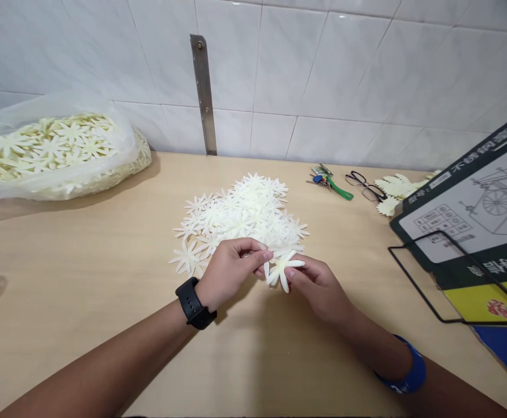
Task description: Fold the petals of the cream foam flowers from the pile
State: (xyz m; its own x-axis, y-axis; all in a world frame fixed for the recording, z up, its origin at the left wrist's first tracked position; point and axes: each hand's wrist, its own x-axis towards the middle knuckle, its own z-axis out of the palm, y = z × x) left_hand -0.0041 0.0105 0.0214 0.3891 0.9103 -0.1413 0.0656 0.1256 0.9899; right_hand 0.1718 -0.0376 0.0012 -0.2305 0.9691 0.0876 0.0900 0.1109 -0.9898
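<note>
Between my two hands is a pale cream flower-shaped piece (283,268) with narrow petals, held just above the table. My right hand (321,284) pinches it from the right, thumb on its face. My left hand (236,267), with a black watch on the wrist, has thumb and fingers closed at the left side, by a thin petal-like strip. Whether that strip belongs to the same flower is unclear. Behind my hands lies a loose pile of similar white flower pieces (245,212), and one flower (188,256) rests at the pile's left edge.
A clear plastic bag (125,157) full of flower pieces stands at the back left. Keys with a green strap (339,188), glasses (372,191) and cream pieces (399,187) lie at the back right. A printed box (462,232) and black wire frame (414,290) stand at right.
</note>
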